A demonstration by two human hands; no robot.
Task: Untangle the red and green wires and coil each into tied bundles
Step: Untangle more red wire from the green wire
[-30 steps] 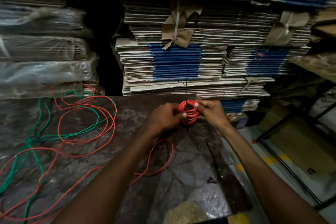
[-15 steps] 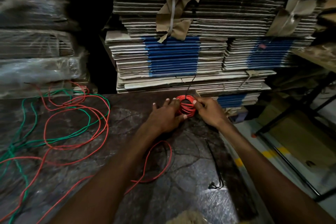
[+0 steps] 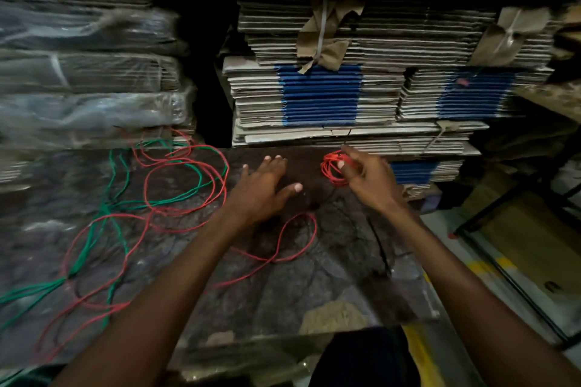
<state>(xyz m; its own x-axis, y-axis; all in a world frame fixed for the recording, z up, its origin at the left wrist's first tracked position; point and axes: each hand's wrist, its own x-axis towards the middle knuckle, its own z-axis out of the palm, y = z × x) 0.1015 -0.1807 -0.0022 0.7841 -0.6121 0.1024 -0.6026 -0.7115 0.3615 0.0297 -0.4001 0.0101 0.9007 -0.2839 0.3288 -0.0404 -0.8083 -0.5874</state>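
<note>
Dark table (image 3: 314, 292), unlabelled cardboard stacks (image 3: 320, 94), red coil (image 3: 333, 168)

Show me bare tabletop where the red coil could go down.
Free: dark strip between left hand and the red coil in right hand; also the near-right corner beyond the red loop. Crowded: left half, tangled red and green wires.

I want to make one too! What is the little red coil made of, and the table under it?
The red coil, held by the right hand, looks like thin wire in a smooth, matte plastic coating: it bends into tight loops without kinking. The table looks like dark polished stone, maybe marble: pale veins and a soft shine.
</note>
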